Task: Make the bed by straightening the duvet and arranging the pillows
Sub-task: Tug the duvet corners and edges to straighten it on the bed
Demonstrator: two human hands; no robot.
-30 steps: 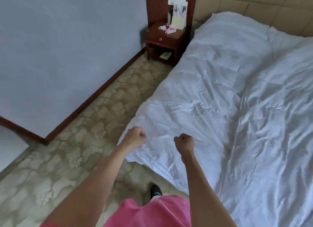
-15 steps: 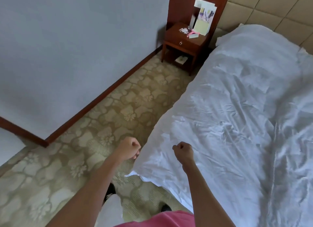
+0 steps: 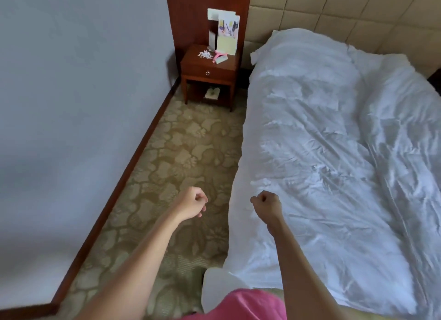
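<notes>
Room: carpeted aisle (image 3: 171, 167) ran toward 12 o'clock between wall and bed; nightstand (image 3: 208, 74) at 12 held cards and small bits.
Duvet: white duvet (image 3: 322, 164) lay spread over the bed at 1–3 o'clock, creased, near edge draping toward the aisle.
Pillows: none clearly visible; a bulge at the head end could have been one.
Left hand: your left hand (image 3: 192, 206) was fisted over the carpet, holding nothing.
Right hand: your right hand (image 3: 266, 204) was fisted above the duvet edge; whether it pinched fabric, can't tell.
Risk: pulling from one side likely skews the duvet or drags it off the far side.
</notes>
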